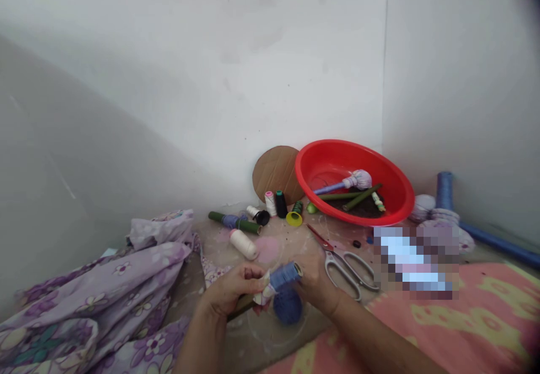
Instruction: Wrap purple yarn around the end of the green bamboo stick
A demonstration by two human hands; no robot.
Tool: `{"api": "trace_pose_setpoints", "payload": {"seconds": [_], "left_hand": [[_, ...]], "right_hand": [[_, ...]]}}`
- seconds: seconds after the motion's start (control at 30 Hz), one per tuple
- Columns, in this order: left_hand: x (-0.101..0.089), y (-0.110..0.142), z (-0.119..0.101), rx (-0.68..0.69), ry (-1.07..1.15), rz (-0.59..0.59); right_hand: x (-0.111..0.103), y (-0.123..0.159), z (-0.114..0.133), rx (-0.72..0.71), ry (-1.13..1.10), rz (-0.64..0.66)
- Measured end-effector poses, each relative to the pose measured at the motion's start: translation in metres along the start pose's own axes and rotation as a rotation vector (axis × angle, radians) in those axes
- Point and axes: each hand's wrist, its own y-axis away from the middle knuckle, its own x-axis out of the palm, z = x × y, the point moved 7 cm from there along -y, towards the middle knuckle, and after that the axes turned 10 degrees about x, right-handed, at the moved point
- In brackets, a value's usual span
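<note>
My left hand (236, 288) is closed round a green bamboo stick (242, 308) and a strip of floral cloth (264, 294) on it. Blue yarn (283, 276) is wound thickly about the stick's far end, which tilts up to the right. Beside that end is my right hand (315, 283), its fingers curled and partly hidden; what they hold cannot be made out. Just below the wrapped end sits a ball of blue yarn (288, 306), slightly blurred. Right of my right hand lie scissors (343, 264) with grey handles and red blades.
A red basin (405, 194) leans by the wall, holding bamboo sticks and a cloth-headed stick. Several thread spools (243, 244) and a yarn-wrapped bamboo stick (211, 216) lie ahead. Purple floral cloth (139, 284) is heaped left; blue-handled cloth bundles (445, 191) stand right.
</note>
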Motion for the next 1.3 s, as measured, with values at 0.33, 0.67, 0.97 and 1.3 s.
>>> {"api": "trace_pose_setpoints", "payload": {"seconds": [0.33, 0.67, 0.97, 1.3], "left_hand": [[0.017, -0.005, -0.001, -0.004, -0.083, 0.009], [0.016, -0.001, 0.007, -0.024, -0.085, 0.019], [0.016, -0.001, 0.014, -0.061, -0.075, 0.036], [0.02, -0.004, 0.022, -0.111, -0.033, 0.047]], "right_hand": [[-0.002, -0.011, -0.002, 0.179, -0.286, 0.218], [0.024, -0.006, -0.024, 0.46, -0.799, 0.482], [0.034, 0.0, -0.028, 0.51, -0.89, 0.623], [0.032, 0.0, -0.032, 0.61, -0.995, 0.618]]}}
